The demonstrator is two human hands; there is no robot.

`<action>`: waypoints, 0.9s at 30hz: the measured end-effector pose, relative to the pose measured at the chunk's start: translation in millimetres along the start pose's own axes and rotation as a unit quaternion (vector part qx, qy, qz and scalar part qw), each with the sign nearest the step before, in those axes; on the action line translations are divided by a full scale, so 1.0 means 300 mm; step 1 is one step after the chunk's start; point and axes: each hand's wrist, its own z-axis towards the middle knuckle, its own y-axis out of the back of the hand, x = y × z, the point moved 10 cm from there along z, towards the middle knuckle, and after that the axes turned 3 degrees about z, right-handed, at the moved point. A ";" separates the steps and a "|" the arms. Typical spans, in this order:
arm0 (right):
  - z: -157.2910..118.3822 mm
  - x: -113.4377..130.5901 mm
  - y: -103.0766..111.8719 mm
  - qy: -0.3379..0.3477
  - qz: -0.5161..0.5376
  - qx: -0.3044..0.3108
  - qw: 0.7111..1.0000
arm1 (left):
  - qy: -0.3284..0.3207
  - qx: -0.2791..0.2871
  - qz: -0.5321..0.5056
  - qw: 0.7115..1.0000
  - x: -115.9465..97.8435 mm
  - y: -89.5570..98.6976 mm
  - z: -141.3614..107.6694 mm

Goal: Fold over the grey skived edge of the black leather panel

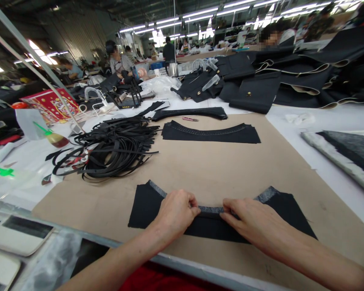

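A black fabric piece [206, 228] with a grey strip along its curved upper edge lies near the table's front edge. My left hand [178, 210] pinches that edge left of the middle, its fingers closed on the cloth. On the right, my right hand [241, 216] grips the same edge between thumb and fingers. A short stretch of the grey strip shows between the two hands. Beyond them lies a stack of curved black pieces [210, 136], with small pink snips [190, 119] just behind it.
Tangled black strips [118, 141] lie at the left, near a glue bottle [56, 138]. Dark leather panels [251, 87] are heaped at the back right. Grey layered material [352, 155] sits at the right edge. People work in the background.
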 end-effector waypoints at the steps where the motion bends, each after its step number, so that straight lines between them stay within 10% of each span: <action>1: -0.001 0.001 0.000 0.002 0.001 0.001 1.000 | 0.000 -0.001 0.000 1.000 0.001 0.000 0.001; 27: 0.021 -0.014 -0.010 -0.006 -0.012 0.013 1.000 | 0.028 -0.013 0.028 0.999 0.018 -0.015 0.008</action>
